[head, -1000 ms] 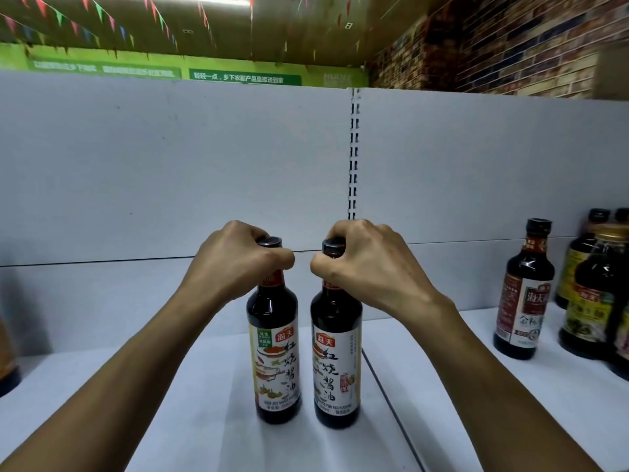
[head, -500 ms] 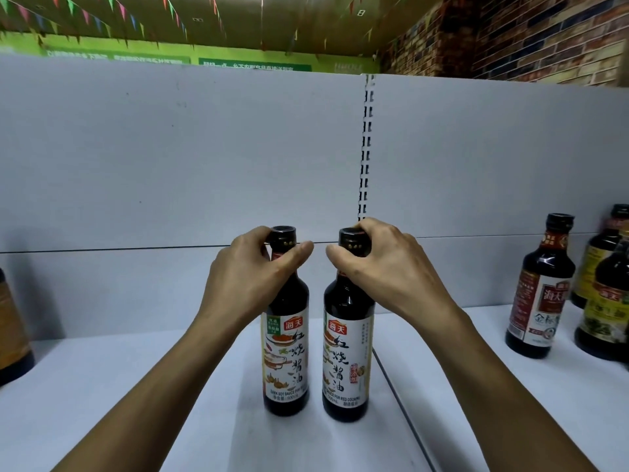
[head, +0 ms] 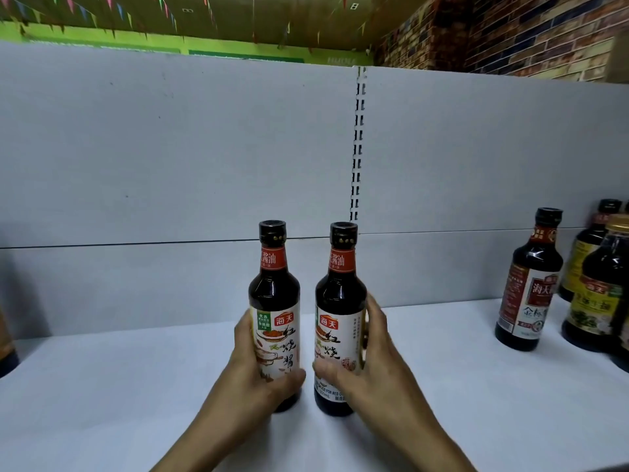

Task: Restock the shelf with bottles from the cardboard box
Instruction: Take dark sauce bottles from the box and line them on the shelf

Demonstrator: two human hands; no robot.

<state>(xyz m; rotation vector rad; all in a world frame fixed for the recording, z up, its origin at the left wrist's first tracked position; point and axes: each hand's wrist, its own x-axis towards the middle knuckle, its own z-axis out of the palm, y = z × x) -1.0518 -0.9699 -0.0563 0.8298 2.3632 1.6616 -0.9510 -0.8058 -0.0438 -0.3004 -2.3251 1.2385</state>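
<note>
Two dark soy sauce bottles with white labels and black caps stand upright side by side on the white shelf (head: 119, 386). My left hand (head: 252, 373) grips the lower body of the left bottle (head: 275, 301), thumb across the front of its label. Around the lower body of the right bottle (head: 341, 301) my right hand (head: 371, 366) is wrapped, fingers on its right side and thumb at the front. Both bottle bases rest on the shelf. The cardboard box is out of view.
Several other dark sauce bottles stand at the right end of the shelf, the nearest one (head: 531, 287) with a red and white label. Part of a brown bottle (head: 5, 349) shows at the left edge. A grey back panel (head: 170, 148) closes the shelf behind.
Both hands have slid down from the bottle caps and necks to the lower bodies of the bottles. The bottles stay upright in about the same spot.
</note>
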